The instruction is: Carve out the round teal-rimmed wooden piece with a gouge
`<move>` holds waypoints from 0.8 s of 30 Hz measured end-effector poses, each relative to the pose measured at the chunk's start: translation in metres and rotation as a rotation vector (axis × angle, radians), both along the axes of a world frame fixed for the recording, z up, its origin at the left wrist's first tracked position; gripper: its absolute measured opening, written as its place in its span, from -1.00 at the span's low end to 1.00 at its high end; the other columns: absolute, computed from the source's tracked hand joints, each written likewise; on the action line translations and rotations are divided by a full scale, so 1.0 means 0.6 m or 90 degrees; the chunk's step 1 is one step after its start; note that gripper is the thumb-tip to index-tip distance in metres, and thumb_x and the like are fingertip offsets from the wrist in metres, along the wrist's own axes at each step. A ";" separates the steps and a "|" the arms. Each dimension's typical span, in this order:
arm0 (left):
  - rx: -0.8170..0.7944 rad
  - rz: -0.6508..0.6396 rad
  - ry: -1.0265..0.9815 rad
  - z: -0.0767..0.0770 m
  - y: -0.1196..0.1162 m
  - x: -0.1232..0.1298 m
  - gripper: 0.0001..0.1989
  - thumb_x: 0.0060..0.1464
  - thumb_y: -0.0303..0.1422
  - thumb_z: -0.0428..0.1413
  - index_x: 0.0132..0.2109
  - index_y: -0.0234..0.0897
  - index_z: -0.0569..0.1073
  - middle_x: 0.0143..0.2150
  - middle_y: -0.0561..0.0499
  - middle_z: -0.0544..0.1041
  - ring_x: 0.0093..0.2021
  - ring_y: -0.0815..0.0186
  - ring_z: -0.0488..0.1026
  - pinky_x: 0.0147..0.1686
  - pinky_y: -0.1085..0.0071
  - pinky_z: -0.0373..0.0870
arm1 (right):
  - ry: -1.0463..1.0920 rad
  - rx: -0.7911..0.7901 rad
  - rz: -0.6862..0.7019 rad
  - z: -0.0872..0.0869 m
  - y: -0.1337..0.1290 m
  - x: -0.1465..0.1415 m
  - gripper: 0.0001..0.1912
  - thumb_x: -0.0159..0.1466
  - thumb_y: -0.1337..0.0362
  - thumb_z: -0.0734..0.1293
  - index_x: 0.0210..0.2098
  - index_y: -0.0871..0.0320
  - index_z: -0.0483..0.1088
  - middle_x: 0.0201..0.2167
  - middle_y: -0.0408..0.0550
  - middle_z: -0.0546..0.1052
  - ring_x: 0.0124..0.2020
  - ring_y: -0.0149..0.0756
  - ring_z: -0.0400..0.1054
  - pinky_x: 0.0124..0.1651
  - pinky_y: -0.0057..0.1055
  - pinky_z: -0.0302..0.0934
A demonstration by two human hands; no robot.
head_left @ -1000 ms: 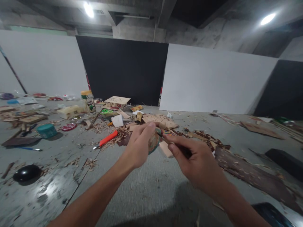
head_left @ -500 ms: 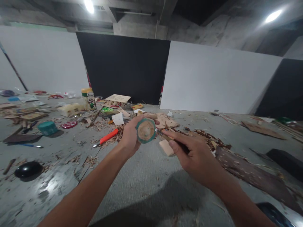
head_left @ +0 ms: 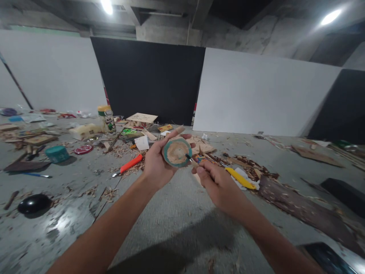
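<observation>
A small round wooden bowl with a pale, shallow hollow and a teal rim rests in my left hand. The thumb and fingers cup it from behind, and its hollow faces me. My right hand is closed around the wooden handle of a slim carving tool. The tool's metal tip lies over the right part of the hollow; whether it touches the wood I cannot tell. Below the hands, a pale wooden block lies on the floor, partly covered by my right hand.
On the floor lie an orange utility knife, a teal round container, a black glossy dome, a yellow-handled item, a brown cloth-like strip and many wood shavings. A yellow-lidded bottle stands beyond, before upright panels.
The bowl has tilted, and my left fingers have spread more. My right hand has shifted left and down, bringing the tool tip from beside the rim to over the hollow. The yellow-handled item now shows.
</observation>
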State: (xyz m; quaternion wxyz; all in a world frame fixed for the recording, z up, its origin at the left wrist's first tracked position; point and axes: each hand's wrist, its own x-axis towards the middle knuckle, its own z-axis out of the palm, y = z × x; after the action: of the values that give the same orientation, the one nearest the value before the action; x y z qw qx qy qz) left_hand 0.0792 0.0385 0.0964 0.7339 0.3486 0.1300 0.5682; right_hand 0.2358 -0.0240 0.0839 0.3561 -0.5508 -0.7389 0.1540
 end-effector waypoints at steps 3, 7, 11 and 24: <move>0.025 -0.085 0.009 0.005 0.002 -0.016 -0.55 0.03 -0.33 -0.06 0.04 -0.29 0.48 0.16 -0.18 0.50 0.05 -0.07 0.51 -0.21 0.10 0.53 | 0.032 -0.021 0.026 0.003 -0.001 0.001 -0.69 0.43 0.14 0.08 -0.37 0.12 0.28 -0.52 -0.16 0.31 -0.51 -0.33 0.19 -0.44 -0.39 0.10; 0.007 -0.090 -0.004 0.012 -0.001 -0.018 -0.52 -0.15 -0.31 -0.06 -0.08 -0.38 0.50 0.07 -0.29 0.54 0.09 -0.16 0.47 -0.14 0.00 0.49 | 0.100 -0.052 0.063 -0.003 -0.004 -0.005 -0.71 0.44 0.11 0.07 -0.30 0.10 0.25 -0.54 -0.22 0.24 -0.53 -0.35 0.17 -0.45 -0.42 0.12; 0.043 -0.012 0.019 0.010 -0.008 -0.003 -0.68 0.01 -0.21 0.01 -0.24 -0.36 0.51 -0.06 -0.28 0.60 0.02 -0.11 0.52 -0.14 0.06 0.51 | 0.164 -0.114 0.083 -0.013 -0.004 -0.012 -0.66 0.45 0.05 0.06 -0.33 0.10 0.25 -0.61 -0.27 0.17 -0.62 -0.40 0.05 -0.58 -0.47 -0.02; 0.122 -0.020 0.026 0.011 -0.018 -0.002 -0.74 -0.01 -0.29 0.02 -0.29 -0.36 0.52 -0.21 -0.22 0.63 -0.08 -0.03 0.58 -0.08 0.07 0.51 | 0.246 -0.149 0.095 -0.014 -0.014 -0.032 -0.60 0.40 -0.06 0.05 -0.46 0.04 0.09 -0.64 -0.29 0.12 -0.65 -0.42 -0.01 -0.60 -0.46 -0.03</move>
State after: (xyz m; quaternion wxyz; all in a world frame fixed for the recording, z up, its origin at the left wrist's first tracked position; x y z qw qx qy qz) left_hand 0.0782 0.0278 0.1028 0.7034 0.4306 0.0844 0.5592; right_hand 0.2168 -0.0321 0.0757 0.4119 -0.4928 -0.6728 0.3672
